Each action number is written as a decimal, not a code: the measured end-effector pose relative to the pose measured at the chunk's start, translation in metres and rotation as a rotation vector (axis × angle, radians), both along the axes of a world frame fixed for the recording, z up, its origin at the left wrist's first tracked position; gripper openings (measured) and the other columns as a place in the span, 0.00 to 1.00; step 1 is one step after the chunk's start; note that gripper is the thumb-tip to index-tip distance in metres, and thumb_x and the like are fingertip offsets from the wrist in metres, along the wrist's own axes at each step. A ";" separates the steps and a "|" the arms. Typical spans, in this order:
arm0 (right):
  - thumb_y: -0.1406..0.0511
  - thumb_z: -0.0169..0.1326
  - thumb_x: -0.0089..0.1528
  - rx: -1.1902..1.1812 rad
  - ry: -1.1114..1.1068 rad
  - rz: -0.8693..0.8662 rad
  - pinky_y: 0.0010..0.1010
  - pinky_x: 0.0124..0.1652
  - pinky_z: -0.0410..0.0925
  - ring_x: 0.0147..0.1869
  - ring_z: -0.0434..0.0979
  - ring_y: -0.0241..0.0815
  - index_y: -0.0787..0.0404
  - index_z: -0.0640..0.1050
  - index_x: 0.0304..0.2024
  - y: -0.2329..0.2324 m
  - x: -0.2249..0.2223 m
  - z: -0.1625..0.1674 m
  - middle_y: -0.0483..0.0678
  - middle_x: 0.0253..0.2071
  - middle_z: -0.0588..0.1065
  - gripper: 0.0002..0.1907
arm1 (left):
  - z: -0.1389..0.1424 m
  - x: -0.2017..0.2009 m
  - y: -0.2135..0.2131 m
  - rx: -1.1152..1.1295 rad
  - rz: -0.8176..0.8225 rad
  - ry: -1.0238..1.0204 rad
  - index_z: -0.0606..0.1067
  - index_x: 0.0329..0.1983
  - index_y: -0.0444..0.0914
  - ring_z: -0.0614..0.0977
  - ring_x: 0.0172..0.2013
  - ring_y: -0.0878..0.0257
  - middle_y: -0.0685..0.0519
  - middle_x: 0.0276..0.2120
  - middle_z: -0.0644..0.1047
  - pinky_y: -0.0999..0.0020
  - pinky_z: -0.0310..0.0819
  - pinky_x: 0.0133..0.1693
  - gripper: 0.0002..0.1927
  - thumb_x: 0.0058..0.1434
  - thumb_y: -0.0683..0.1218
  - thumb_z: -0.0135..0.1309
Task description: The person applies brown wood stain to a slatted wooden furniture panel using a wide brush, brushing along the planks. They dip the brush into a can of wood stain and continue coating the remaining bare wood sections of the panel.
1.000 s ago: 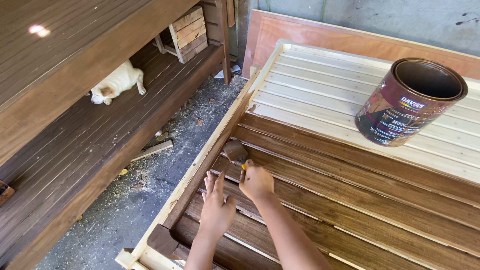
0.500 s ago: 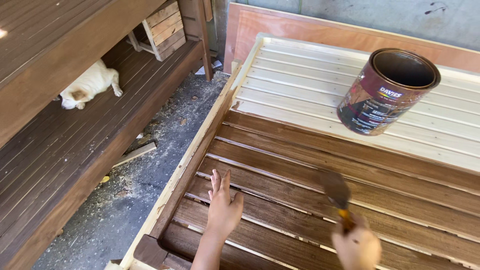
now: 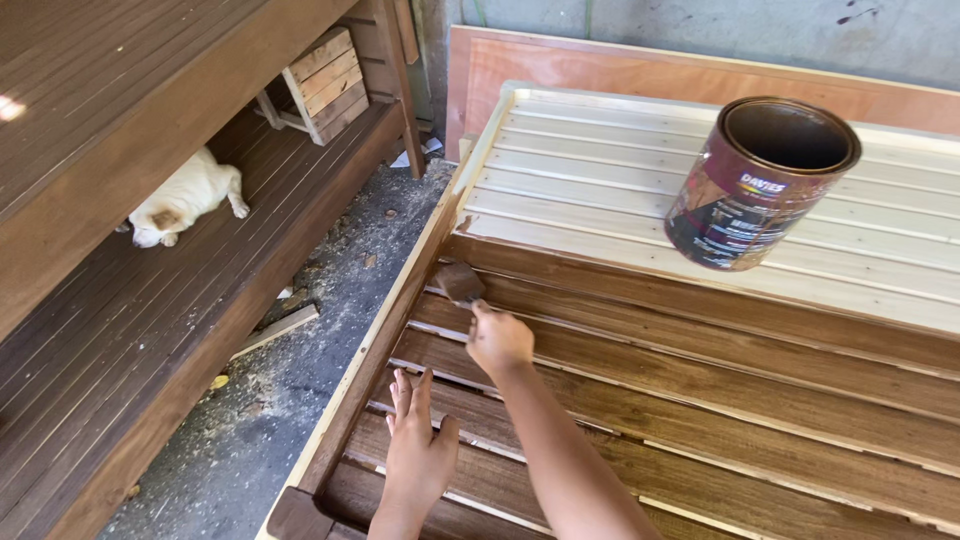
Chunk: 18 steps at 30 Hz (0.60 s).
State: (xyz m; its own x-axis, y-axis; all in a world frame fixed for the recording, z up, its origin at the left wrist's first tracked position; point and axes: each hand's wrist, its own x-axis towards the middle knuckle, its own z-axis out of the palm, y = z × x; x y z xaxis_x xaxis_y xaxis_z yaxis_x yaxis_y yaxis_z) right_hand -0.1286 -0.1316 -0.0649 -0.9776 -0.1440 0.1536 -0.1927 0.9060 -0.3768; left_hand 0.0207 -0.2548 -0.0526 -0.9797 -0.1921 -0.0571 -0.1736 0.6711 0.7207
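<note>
My right hand (image 3: 498,342) is shut on a paintbrush (image 3: 460,284) whose dark bristles press on the left end of a slat of the slatted wooden panel (image 3: 720,400), close to its left frame rail. My left hand (image 3: 417,455) lies flat, fingers apart, on the stained brown slats just below the right hand. The near slats are dark brown; the far ones (image 3: 600,180) are pale bare wood. An open dark-red tin can (image 3: 760,185) stands on the pale slats at the upper right.
A dark stained wooden bench (image 3: 150,300) runs along the left, with a white dog (image 3: 185,200) lying on its lower shelf and a small wooden crate (image 3: 325,80) behind. Dusty concrete floor (image 3: 300,350) with a wood scrap lies between. A brown board (image 3: 650,70) leans against the grey wall.
My right hand swept the brush from the lower right of the panel back to the left end of a slat. My left hand stayed flat on the slats.
</note>
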 end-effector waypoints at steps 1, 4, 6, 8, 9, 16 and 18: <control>0.61 0.52 0.61 0.018 0.102 -0.038 0.39 0.24 0.73 0.26 0.80 0.45 0.48 0.78 0.47 0.017 0.002 -0.003 0.48 0.24 0.79 0.12 | 0.000 -0.004 0.005 -0.010 -0.005 -0.001 0.55 0.73 0.38 0.41 0.74 0.41 0.34 0.74 0.42 0.44 0.37 0.70 0.38 0.59 0.46 0.51; 0.60 0.46 0.66 0.069 -0.070 -0.151 0.36 0.21 0.75 0.23 0.82 0.41 0.46 0.75 0.55 0.081 0.025 -0.011 0.46 0.24 0.79 0.15 | -0.001 -0.011 0.025 -0.020 -0.033 -0.019 0.55 0.73 0.37 0.40 0.75 0.42 0.34 0.74 0.41 0.44 0.36 0.70 0.38 0.59 0.46 0.51; 0.58 0.49 0.62 0.070 0.003 -0.282 0.41 0.25 0.75 0.26 0.82 0.45 0.41 0.78 0.50 0.130 0.047 -0.013 0.47 0.25 0.80 0.15 | -0.001 -0.017 0.043 0.010 -0.066 -0.035 0.53 0.74 0.38 0.39 0.75 0.42 0.35 0.75 0.40 0.43 0.35 0.70 0.38 0.61 0.46 0.50; 0.54 0.48 0.65 0.111 -0.037 -0.433 0.43 0.31 0.76 0.29 0.83 0.51 0.41 0.79 0.50 0.180 0.071 -0.013 0.50 0.26 0.81 0.13 | -0.002 -0.019 0.062 0.037 -0.105 -0.008 0.53 0.74 0.38 0.40 0.75 0.43 0.36 0.75 0.40 0.44 0.36 0.70 0.38 0.60 0.46 0.50; 0.53 0.50 0.63 0.115 -0.004 -0.485 0.46 0.32 0.76 0.31 0.83 0.54 0.40 0.79 0.49 0.208 0.085 -0.013 0.52 0.27 0.81 0.14 | -0.004 -0.018 0.073 0.055 -0.127 0.004 0.53 0.74 0.37 0.40 0.75 0.43 0.36 0.75 0.40 0.45 0.37 0.70 0.38 0.60 0.46 0.50; 0.48 0.49 0.66 0.156 -0.148 -0.851 0.50 0.42 0.77 0.41 0.85 0.58 0.39 0.78 0.53 0.394 0.198 -0.015 0.54 0.35 0.83 0.17 | -0.006 0.001 0.146 0.082 -0.221 -0.002 0.53 0.74 0.41 0.41 0.75 0.45 0.38 0.76 0.41 0.46 0.37 0.71 0.39 0.60 0.47 0.52; 0.48 0.49 0.65 0.212 -0.267 -0.988 0.49 0.43 0.77 0.46 0.84 0.58 0.38 0.76 0.56 0.445 0.220 -0.002 0.55 0.39 0.83 0.18 | -0.001 0.009 0.165 0.073 -0.244 -0.028 0.52 0.74 0.41 0.41 0.75 0.47 0.39 0.76 0.40 0.46 0.36 0.71 0.40 0.60 0.48 0.52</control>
